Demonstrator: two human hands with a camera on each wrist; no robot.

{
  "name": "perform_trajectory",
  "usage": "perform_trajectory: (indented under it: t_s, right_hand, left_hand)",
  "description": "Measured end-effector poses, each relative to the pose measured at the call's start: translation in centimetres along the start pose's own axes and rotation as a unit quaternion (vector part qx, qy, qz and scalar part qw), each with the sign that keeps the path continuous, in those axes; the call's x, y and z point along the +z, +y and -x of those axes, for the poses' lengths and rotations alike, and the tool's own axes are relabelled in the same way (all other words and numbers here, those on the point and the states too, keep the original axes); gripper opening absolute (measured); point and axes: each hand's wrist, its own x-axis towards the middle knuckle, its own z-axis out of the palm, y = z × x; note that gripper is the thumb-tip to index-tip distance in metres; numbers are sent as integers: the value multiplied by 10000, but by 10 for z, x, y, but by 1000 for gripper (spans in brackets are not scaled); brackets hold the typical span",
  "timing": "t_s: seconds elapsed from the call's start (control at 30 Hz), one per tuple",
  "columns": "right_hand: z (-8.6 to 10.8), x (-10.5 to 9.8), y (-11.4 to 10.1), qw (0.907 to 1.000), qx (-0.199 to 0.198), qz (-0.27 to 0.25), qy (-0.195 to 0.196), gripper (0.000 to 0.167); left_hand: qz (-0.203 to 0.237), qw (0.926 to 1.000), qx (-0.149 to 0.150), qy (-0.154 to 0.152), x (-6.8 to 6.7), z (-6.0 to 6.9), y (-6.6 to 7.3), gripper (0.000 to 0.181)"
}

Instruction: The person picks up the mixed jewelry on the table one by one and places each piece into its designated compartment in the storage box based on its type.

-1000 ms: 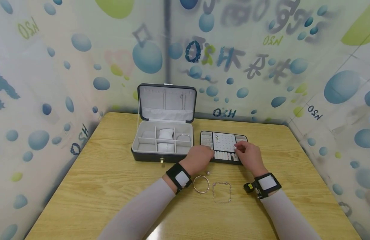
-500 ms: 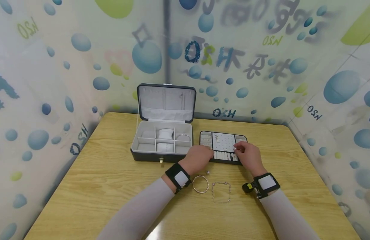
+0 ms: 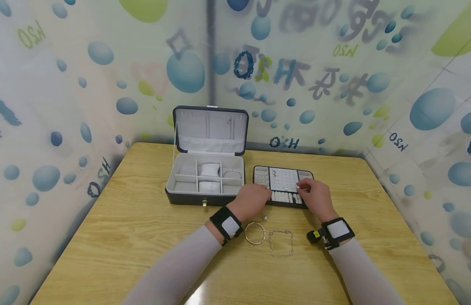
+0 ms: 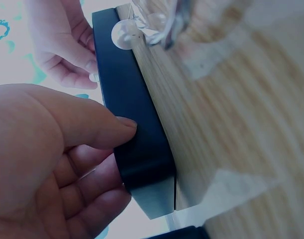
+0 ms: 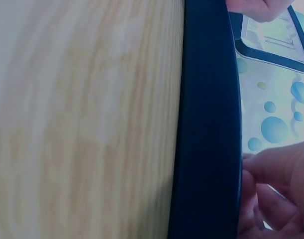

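Observation:
My left hand [image 3: 250, 201] grips the front left corner of a dark-edged jewelry tray [image 3: 285, 205], its thumb pressed on the outer wall in the left wrist view. At the right side of the tray's white earring panel [image 3: 282, 180], my right hand [image 3: 317, 199] pinches a small pearl earring [image 4: 94, 77]. Earrings hang near the panel's upper left, and rings sit in the padded slots [image 3: 282, 196] along the front. On the table lie a loose pearl piece [image 3: 265, 217], a round bangle [image 3: 255, 233] and a thin chain bracelet [image 3: 281, 243]. The right fingertips are partly hidden in the right wrist view.
An open jewelry box [image 3: 187, 198] stands left of the tray, its lid [image 3: 210, 123] raised with necklaces hanging inside. White cushions [image 3: 210, 170] and a bracelet [image 3: 232, 173] lie in its compartments. A patterned wall [image 3: 315, 63] rises behind the wooden table [image 3: 143, 237].

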Motion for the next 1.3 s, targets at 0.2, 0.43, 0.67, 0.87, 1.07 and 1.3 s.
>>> perform_trajectory:
  t_s: [0.2,0.43,0.67,0.87,1.07,1.3]
  right_hand:
    - [-1,-1,0,9999,-80,45,-55,14]
    - [-3,-1,1,9999,-23,94,-115,15]
    - [-7,-1,-1,9996,113,158,-195,16]
    - [-7,-4,-2,9994,247,125,-228,19]
    - [-6,-3,-3,9992,275,179,-216,18]
    - [-7,-3,-3,9991,333,135,-236,19]
  left_hand:
    - [18,10000,15,-28,1,0,0,10]
    - [59,10000,18,-13,2,-1,-1,10]
    - [119,9999,-6,-8,7,-2,-2,8]
    - [56,10000,-4,-6,7,-2,-2,8]
    - [18,10000,30,-25,7,-2,-2,8]
    - [29,10000,40,50,8,-2,-3,6]
